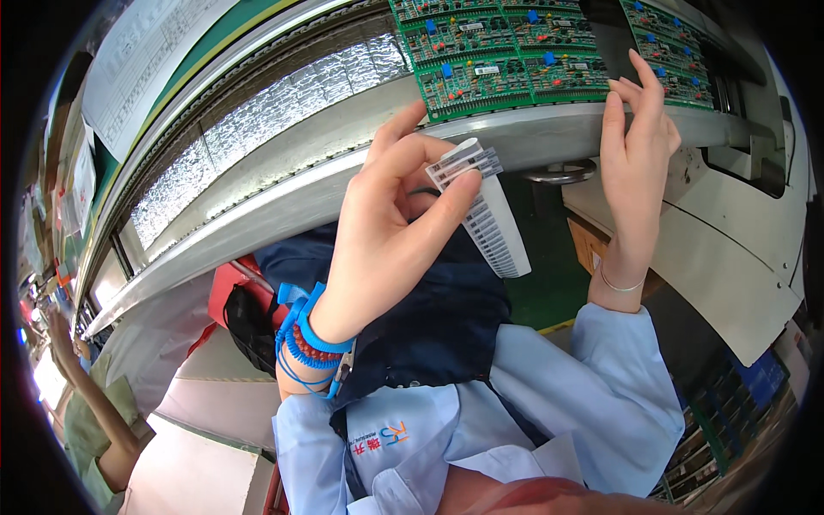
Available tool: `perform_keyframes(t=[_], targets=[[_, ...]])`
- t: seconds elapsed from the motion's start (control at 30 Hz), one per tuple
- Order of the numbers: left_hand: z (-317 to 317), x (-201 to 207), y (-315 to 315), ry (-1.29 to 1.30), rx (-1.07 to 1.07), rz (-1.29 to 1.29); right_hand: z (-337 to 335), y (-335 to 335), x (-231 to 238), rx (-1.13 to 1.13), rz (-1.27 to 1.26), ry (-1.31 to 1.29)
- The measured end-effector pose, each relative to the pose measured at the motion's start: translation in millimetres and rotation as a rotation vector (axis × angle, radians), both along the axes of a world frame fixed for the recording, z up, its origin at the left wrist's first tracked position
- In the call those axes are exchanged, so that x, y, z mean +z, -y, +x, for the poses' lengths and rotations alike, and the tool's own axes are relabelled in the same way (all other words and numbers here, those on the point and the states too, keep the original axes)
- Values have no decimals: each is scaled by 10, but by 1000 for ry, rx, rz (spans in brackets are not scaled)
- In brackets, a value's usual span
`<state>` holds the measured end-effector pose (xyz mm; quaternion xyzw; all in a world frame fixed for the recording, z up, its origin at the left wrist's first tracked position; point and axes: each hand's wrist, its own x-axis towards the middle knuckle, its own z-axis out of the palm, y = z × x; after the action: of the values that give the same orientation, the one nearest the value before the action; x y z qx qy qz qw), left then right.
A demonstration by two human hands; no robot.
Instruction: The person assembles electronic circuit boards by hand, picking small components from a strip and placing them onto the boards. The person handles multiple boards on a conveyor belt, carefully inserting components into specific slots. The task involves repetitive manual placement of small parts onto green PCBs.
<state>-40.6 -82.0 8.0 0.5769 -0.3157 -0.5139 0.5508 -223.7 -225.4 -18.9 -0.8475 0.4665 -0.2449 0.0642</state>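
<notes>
My left hand [390, 219] pinches a strip of small printed labels [493, 227] between thumb and forefinger. The white strip hangs down, and its upper end is folded over by the fingertips. A blue coiled wrist strap [313, 343] and red beads circle that wrist. My right hand [637, 142] is raised at the metal rail, fingers stretched out and apart, with nothing seen in it. Its fingertips are beside the gap between two green circuit board panels, the larger panel [506, 81] and the right-hand panel [674, 56]. Both carry blue, red and black components.
The boards lie on a conveyor with a metal front rail [549, 129]. Left of them runs a shiny foil-like strip [283, 103]. Paper sheets [142, 60] lie at the far left. A white machine panel [712, 249] stands at right. Another person's arm [94, 395] shows at the left.
</notes>
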Motion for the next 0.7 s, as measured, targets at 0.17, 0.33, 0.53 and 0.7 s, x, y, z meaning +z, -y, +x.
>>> perform_keyframes(t=[0.17,0.33,0.53,0.7], targets=[[-11,-96,6,59,-16,9,-4,-22,-5,-36,25,-57],[-2,-92,-101,48,25,18,44,-38,134,-58,-92,-83],[36,-71,-400,17,-6,-10,616,-207,297,299,-97,100],[103,15,-651,121,93,12,1176,-397,155,523,-101,-99]])
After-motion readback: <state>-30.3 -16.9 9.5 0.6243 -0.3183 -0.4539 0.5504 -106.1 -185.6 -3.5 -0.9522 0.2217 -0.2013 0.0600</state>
